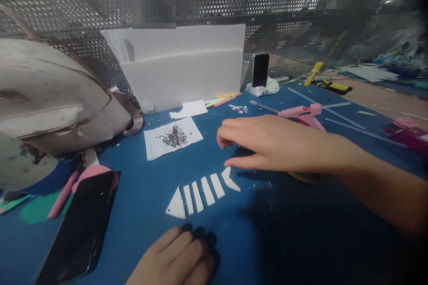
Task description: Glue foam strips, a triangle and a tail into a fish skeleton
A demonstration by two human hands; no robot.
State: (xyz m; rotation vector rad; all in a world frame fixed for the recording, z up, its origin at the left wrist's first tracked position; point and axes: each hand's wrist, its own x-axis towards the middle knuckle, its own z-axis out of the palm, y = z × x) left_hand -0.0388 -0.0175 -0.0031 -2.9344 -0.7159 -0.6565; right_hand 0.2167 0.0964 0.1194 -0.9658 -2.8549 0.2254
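Observation:
My right hand reaches in from the right, palm down, over the blue table. Its fingers are curled and its thumb points at the end of a row of white foam pieces. I cannot make out whether anything is under its palm. The row holds a triangle, several narrow strips and a curved end piece, laid side by side. My left hand rests at the near edge just below the triangle, fingers folded into a loose fist with nothing seen in it.
A black phone lies at the lower left near pink sticks. A white sheet with coloured glitter sits behind the row. A pink glue gun, a propped phone, white foam boards and a pale bag stand further back.

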